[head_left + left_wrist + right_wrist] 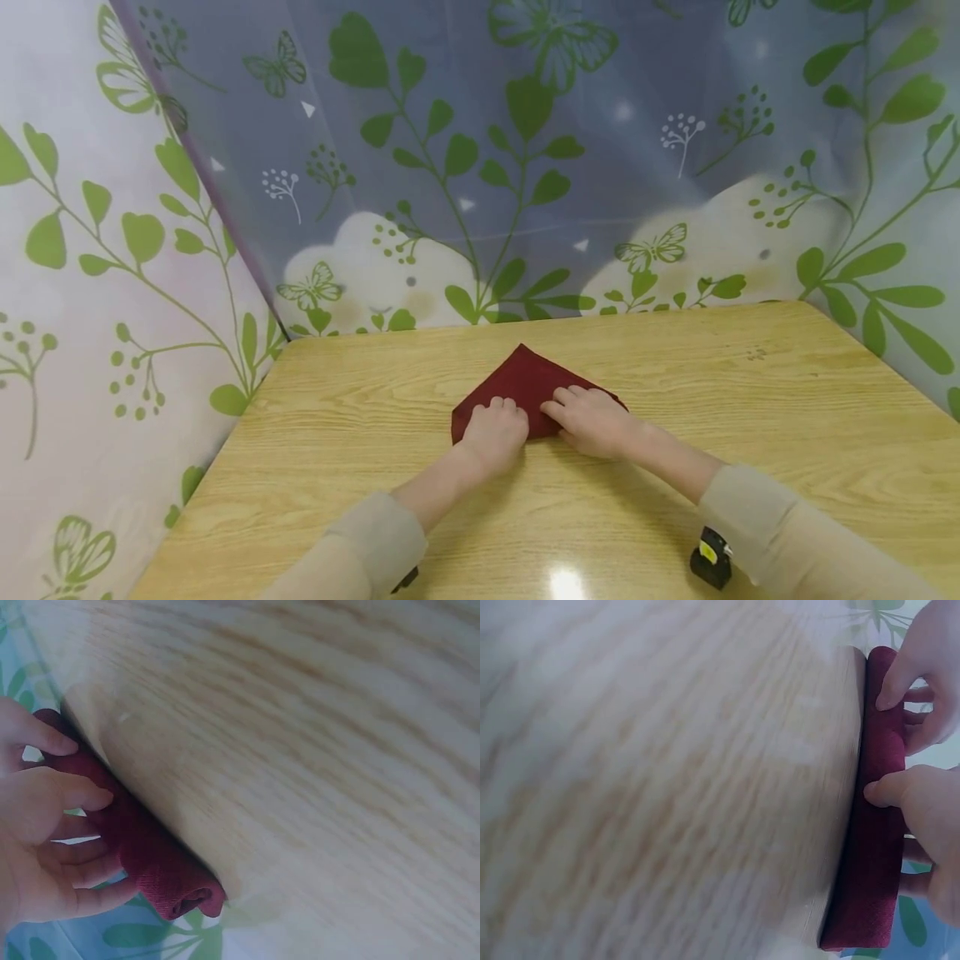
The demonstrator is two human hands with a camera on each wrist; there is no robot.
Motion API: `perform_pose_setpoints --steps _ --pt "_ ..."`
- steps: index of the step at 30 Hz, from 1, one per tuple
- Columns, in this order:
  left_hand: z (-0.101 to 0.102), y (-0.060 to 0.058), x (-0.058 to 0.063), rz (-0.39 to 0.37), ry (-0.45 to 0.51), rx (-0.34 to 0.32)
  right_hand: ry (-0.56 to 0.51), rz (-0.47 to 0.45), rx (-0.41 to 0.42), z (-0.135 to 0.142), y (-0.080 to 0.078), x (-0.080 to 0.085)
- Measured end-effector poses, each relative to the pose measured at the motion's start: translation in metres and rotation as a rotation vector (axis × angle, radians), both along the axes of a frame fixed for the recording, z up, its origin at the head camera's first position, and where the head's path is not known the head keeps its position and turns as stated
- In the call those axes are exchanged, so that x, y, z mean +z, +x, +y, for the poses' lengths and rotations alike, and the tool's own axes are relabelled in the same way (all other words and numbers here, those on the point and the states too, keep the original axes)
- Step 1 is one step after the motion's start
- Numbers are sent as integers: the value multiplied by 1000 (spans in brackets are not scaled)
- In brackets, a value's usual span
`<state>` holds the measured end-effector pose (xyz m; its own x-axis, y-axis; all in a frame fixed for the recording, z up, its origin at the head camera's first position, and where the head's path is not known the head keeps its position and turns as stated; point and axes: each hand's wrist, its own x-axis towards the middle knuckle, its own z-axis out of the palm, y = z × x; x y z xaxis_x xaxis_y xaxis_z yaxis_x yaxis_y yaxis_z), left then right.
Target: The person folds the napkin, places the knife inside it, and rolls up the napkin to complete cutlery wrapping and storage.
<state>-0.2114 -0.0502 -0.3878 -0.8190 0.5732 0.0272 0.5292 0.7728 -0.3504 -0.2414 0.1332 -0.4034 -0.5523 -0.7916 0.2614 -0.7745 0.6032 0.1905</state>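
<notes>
A dark red cloth (517, 375) lies on the wooden table, its far part pointed like a triangle. Along the near side it forms a thick roll; in the left wrist view the spiralled end of the rolled cloth (169, 877) shows. My left hand (497, 435) grips the roll left of its middle, fingers over the top. To the right, my right hand (596, 421) holds the same roll. In the right wrist view the right thumb presses the near face of the cloth (877, 750), with the fingers behind. Both hands sit close together, not touching.
The pale wood table (360, 467) reaches back to a patterned curtain (420, 167) with leaves and butterflies. Another patterned sheet (112, 250) hangs along the left side. A small black device (710, 558) is at the right sleeve.
</notes>
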Motion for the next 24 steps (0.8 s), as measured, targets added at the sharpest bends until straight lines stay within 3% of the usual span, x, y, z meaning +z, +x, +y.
perform_pose_setpoints --steps 10,18,24 --pt "-6 7 -2 21 23 -34 8 -214 13 -3 2 13" --pt "-7 9 3 -34 10 -47 -1 -347 31 0 1 21" --pt "-9 6 3 -78 24 -43 -22 -356 0 -1 3 17"
